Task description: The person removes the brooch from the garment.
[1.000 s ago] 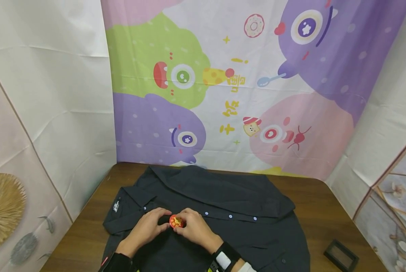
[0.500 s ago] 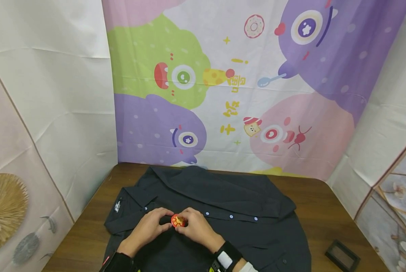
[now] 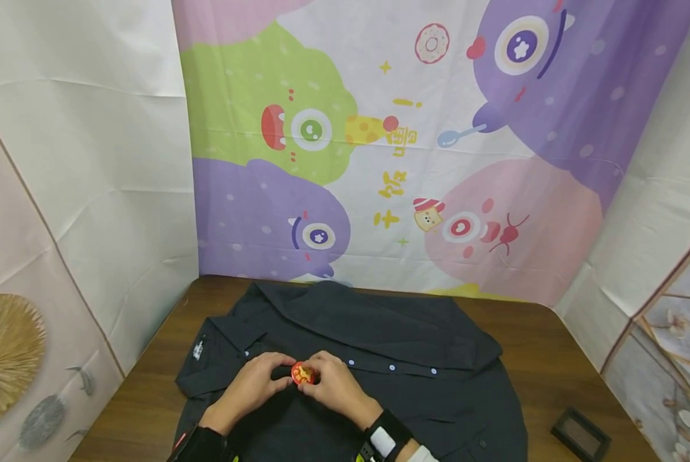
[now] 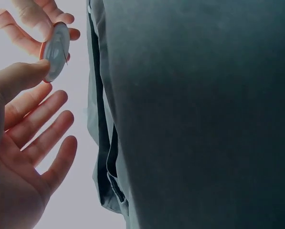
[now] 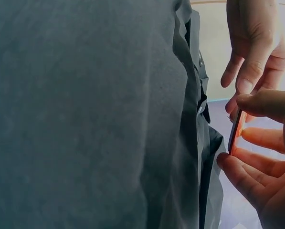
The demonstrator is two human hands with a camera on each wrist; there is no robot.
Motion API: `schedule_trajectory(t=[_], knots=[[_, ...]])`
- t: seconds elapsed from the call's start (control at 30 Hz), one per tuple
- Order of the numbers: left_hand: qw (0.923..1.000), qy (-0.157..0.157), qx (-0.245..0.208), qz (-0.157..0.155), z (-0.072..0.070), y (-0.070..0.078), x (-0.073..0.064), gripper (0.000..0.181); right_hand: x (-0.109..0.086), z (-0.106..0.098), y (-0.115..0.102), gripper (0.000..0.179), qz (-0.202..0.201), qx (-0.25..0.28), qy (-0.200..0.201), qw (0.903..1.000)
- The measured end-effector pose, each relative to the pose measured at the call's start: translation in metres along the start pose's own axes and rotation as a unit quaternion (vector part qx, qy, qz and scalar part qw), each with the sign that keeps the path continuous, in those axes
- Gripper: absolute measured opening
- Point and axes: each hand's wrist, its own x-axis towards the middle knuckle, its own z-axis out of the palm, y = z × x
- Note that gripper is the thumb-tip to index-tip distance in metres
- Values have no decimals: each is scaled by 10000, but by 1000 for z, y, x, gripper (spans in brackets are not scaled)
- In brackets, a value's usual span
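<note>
Low in the head view, just left of centre, my left hand [image 3: 255,383] and right hand [image 3: 335,386] pinch the red badge [image 3: 302,373] by its rim over the dark shirt [image 3: 414,404], probably to leave its pin [image 4: 65,56] free.

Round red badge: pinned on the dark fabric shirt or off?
Off; left wrist view shows a bright gap between badge and shirt.
</note>
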Motion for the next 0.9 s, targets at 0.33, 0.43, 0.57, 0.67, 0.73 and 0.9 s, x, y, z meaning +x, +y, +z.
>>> schedule_trajectory(t=[0.33,0.43,0.57,0.67,0.73,0.9], knots=[[9997,118,-22,202,2,-1,1,26,0,-5,2,28,-182,107,76,9997],[9993,170,-36,321,2,-1,1,27,0,-7,3,28,-110,222,20,9997],[9987,208,-20,464,1,-1,1,26,0,-8,3,25,-7,360,-68,9993],[9981,247,8,570,1,-1,2,26,0,-8,4,23,28,415,-109,9991],[9977,277,4,623,1,-1,1,25,0,-9,4,24,40,426,-124,9990],[9973,353,13,651,2,-1,1,25,-1,-9,4,26,38,469,-135,9988]])
